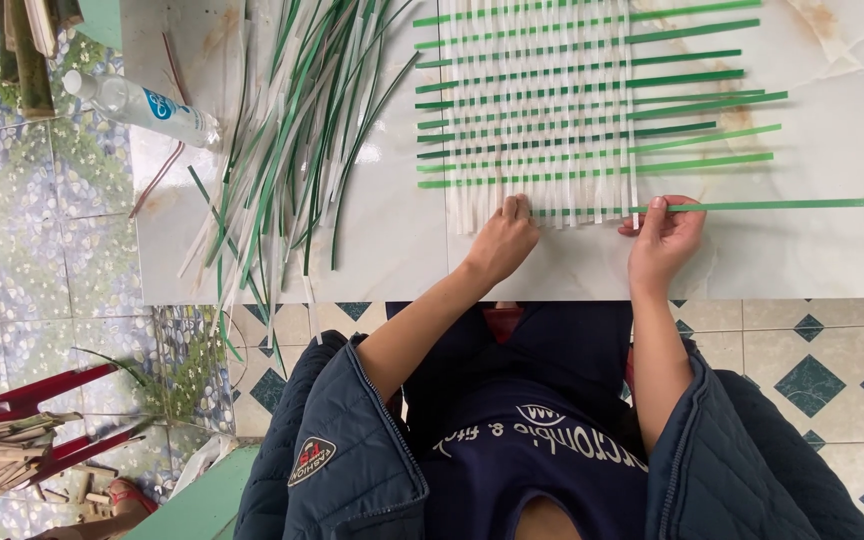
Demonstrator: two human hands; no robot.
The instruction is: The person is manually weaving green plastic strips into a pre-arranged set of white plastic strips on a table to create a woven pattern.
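A woven mat (pixel 542 110) of white upright strips crossed by green strips lies on a white marble board (pixel 812 250). My left hand (pixel 500 240) presses its fingertips on the white strip ends at the mat's near edge. My right hand (pixel 662 240) pinches a long green strip (pixel 792 204) that lies across the near edge of the mat and runs off to the right. That strip passes through the white strips between my two hands.
A loose pile of green and white strips (pixel 282 140) lies left of the mat. A clear plastic bottle (pixel 142 105) lies at the board's left edge. Red-handled tools and wooden sticks (pixel 22 430) lie on the tiled floor at lower left.
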